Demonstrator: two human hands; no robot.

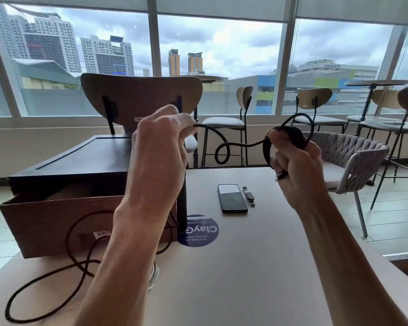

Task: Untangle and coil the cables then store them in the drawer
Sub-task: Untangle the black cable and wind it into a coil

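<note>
While the right hand point(295, 165) grips a part-wound coil of black cable point(292, 135) at centre right, the left hand point(160, 137) pinches its loose, kinked tail mid-frame. Second cable point(57, 274) sprawls uncoiled on the table point(245, 278), lower left, before the open drawer point(57, 222). Roughly midway by my reckoning: one coil unfinished, one untouched, storing not yet done.

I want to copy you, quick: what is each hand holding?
Left hand: pinches the cable.
Right hand: grips the coil of the same cable.
</note>
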